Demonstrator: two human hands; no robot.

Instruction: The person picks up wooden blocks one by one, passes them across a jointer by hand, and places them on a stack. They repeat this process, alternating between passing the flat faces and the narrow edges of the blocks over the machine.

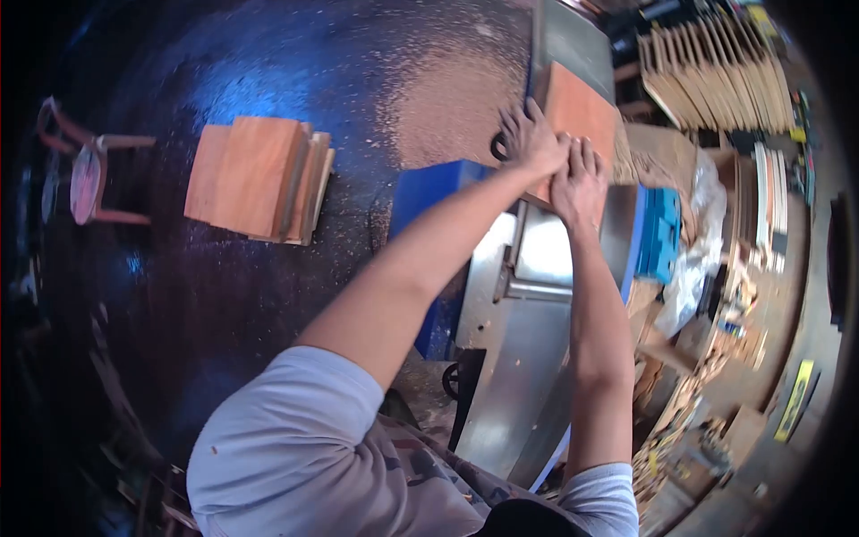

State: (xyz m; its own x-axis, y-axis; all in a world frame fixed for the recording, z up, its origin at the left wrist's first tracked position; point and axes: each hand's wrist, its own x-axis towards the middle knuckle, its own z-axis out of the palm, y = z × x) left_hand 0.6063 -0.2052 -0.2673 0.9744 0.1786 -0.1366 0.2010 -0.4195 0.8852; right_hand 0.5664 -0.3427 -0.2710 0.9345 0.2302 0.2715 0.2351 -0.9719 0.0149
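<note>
A reddish wooden board lies on the metal bed of a blue planing machine, which looks like a jointer. My left hand rests at the board's left edge with its fingers spread. On the near part of the board lies my right hand, its fingers stretched forward over the top face. The two hands are close together, almost touching. Both arms reach straight ahead over the machine. The board's underside and part of its near end are hidden.
Stacked boards stand on the dark floor at left, beyond them a stool. Shavings cover the floor by the machine. At right are a teal case, plastic sheeting, a row of upright panels and scrap wood.
</note>
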